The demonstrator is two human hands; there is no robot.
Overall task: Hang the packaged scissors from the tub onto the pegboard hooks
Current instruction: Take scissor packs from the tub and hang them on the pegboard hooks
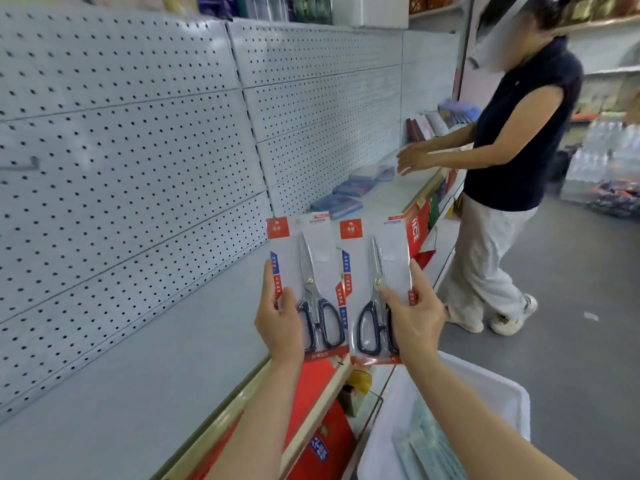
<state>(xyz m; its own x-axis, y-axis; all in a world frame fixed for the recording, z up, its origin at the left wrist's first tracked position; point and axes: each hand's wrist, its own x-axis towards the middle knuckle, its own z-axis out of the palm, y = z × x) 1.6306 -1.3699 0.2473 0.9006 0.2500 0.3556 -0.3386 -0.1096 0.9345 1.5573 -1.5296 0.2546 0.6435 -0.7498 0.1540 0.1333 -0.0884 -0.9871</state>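
Each hand holds one packaged pair of scissors upright over the front edge of the shelf. My left hand [278, 323] grips the left pack [304, 261] by its lower left side. My right hand [414, 315] grips the right pack [375, 271] near its lower right. Both packs are white cards with red corners and dark-handled scissors. The white tub [491, 386] stands below my right forearm, with more packs inside. The grey pegboard [138, 150] covers the wall on the left. One bare hook [24, 165] sticks out at its far left.
A grey shelf [145, 375] runs under the pegboard, with flat blue packets [341, 202] further along. A person in a dark top [519, 133] stands at the shelf ahead on the right. Red boxes [322, 427] fill the lower shelf.
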